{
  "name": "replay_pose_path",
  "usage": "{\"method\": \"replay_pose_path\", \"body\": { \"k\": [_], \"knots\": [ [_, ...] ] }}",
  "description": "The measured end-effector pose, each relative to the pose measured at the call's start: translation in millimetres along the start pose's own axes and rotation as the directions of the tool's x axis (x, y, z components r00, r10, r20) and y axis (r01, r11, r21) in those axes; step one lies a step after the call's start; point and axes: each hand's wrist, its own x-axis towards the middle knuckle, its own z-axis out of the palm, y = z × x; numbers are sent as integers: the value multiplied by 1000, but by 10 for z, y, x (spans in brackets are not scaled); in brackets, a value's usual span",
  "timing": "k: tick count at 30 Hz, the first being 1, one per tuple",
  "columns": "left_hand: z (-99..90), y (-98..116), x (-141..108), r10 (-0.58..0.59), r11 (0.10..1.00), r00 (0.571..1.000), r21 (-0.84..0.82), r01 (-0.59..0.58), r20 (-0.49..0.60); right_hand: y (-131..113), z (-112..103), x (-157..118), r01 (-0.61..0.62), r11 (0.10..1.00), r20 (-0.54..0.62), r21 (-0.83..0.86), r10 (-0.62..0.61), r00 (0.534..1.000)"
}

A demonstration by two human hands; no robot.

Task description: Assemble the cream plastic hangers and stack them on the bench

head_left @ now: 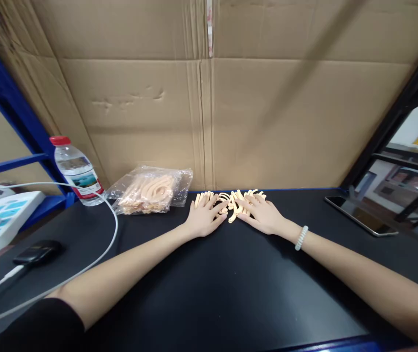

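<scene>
A loose pile of pale beige curved strips (234,207) lies on the black table near its back edge. Over the left part of the pile, my left hand (202,218) rests flat with its fingers spread. My right hand (263,216) lies on the right part, palm down, fingers apart, a pale coiled band around the wrist. Some strips stick out past the fingertips of both hands, and several show between them. What the strips are I cannot tell. Parts of the pile are hidden under the fingers.
A clear plastic bag (150,189) of similar beige pieces lies left of the pile. Farther left stand a water bottle (79,171), a white power strip (7,217) and a black device (37,252) with white cables. A phone (361,215) lies right. Cardboard (285,117) walls the back.
</scene>
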Motion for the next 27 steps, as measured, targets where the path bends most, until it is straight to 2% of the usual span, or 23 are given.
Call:
{"method": "replay_pose_path", "body": {
  "k": [5,9,10,12,14,16,23,27],
  "knots": [
    [-36,8,-12,0,1000,999,-13,0,-36,1,16,-11,-20,999,-57,-25,18,998],
    [-96,-11,-128,-20,997,992,-70,12,-121,-42,-32,-90,-1,999,-172,-41,-6,985],
    [-106,-22,-179,-33,995,991,-93,21,-132,-67,-58,-119,49,998,-192,-41,-56,980],
    [-116,-46,-301,-34,994,990,-107,19,-135,-134,-117,-176,225,974,-178,-36,-228,957],
    [-119,-61,-421,10,996,998,-90,-15,-57,-208,-172,-218,412,911,-115,-14,-411,904],
    [-122,-63,-505,56,996,998,-70,-54,26,-262,-207,-231,491,871,-76,12,-488,869],
    [-116,-58,-519,63,998,997,-27,-62,52,-212,-183,-137,442,897,-128,24,-436,891],
    [-81,-83,-534,62,997,998,-35,-62,-3,-211,-169,-158,404,915,-139,20,-397,907]
  ]
}}
